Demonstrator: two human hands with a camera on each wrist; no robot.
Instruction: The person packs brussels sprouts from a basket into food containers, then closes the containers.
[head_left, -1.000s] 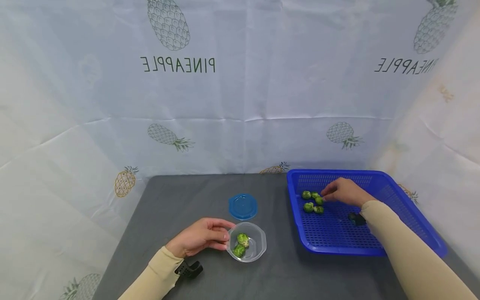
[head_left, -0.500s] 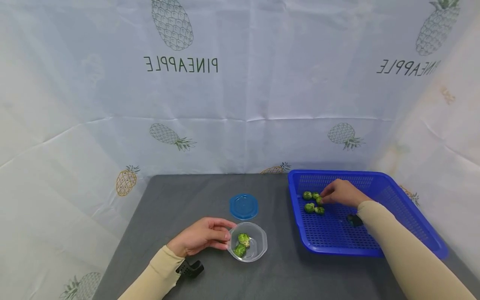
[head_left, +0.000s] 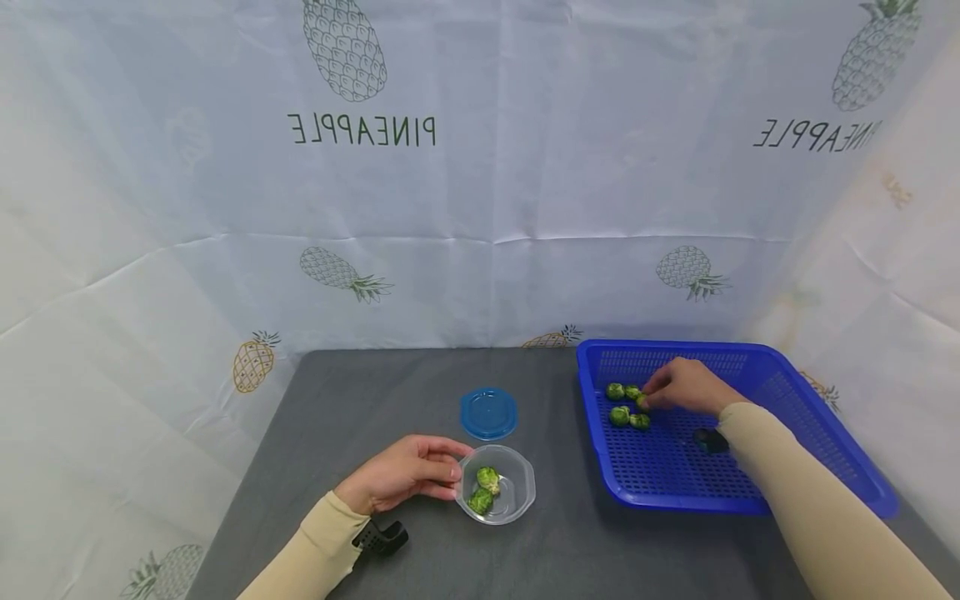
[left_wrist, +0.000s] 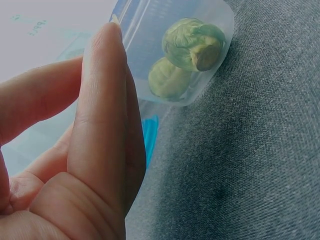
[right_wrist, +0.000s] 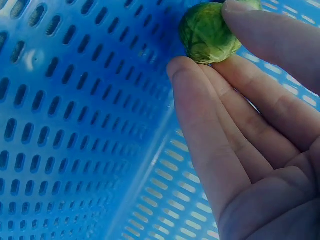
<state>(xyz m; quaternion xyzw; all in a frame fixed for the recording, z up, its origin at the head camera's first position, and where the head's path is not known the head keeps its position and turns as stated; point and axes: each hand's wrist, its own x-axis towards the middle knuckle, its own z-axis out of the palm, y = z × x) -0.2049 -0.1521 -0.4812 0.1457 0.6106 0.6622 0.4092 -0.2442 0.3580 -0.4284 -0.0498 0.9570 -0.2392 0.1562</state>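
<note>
In the head view my left hand (head_left: 401, 475) pinches the near-left rim of a clear plastic bowl (head_left: 516, 503). Two Brussels sprouts (left_wrist: 194, 44) lie inside it, seen through its wall in the left wrist view. My right hand (head_left: 692, 387) reaches into a blue plastic basket (head_left: 675, 502). Between its thumb and fingers it pinches a Brussels sprout (right_wrist: 207, 32), mostly covered by the fingertips in the head view. Several other sprouts (head_left: 619, 416) sit close by, toward the basket's left side.
A round blue lid (head_left: 488, 413) lies on the grey table (head_left: 375, 400) just behind the bowl. White cloth (head_left: 480, 183) printed with pineapples hangs behind the table and along both sides. The basket's raised rim stands between the bowl and the right hand.
My right fingertips have come in around one sprout, which has shifted slightly right among the others. The left hand and bowl have stayed put, apart from a small shift of the head view.
</note>
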